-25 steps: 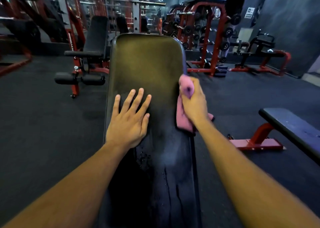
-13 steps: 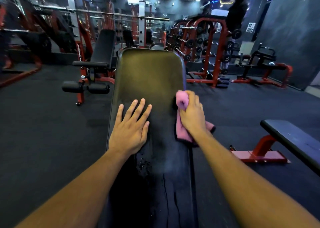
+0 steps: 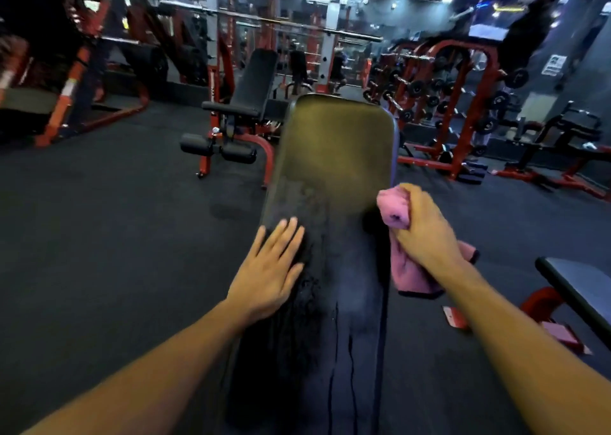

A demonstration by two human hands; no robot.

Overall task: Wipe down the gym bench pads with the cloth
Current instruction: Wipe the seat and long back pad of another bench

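Cloth [image 3: 408, 269], pink, dark-edged: soft, light, limp. Bunched in the right hand [image 3: 426, 233], one wad poking out above the thumb side, the rest hanging below the fist, off the right edge of the pad. Judged easy to grip anywhere; likely to wipe best if gathered into a flat wad under the palm, loose corners tucked in so they do not drag.

Bench pad [image 3: 334, 177], long, dark, vinyl-looking upholstery: lies between the two hands and runs away from the person. Near end shows cracks or seams in the cover; a dull, patchy sheen sits ahead of the left fingertips, moisture or residue, cannot tell which. Judged firm under pressure, slick where damp, and fixed in place; no need to lift it, only to steady it.

Right hand: curled tight round the cloth, at the pad's right edge; whether the cloth touches the pad just now is unclear.

Left hand [image 3: 269, 269]: flat, fingers straight and together, palm down on the pad's left margin, holding nothing.

Second bench [image 3: 578, 289], dark pad on a red frame [image 3: 542, 302]: to the right of the right forearm, apart from it.

Adjustable bench [image 3: 254, 87] with roller pads [image 3: 218, 148]: beyond the left hand, well apart.

Dumbbell rack [image 3: 439, 94], red: beyond the right hand, far off.

Floor [image 3: 115, 220]: dark rubber matting on both sides.
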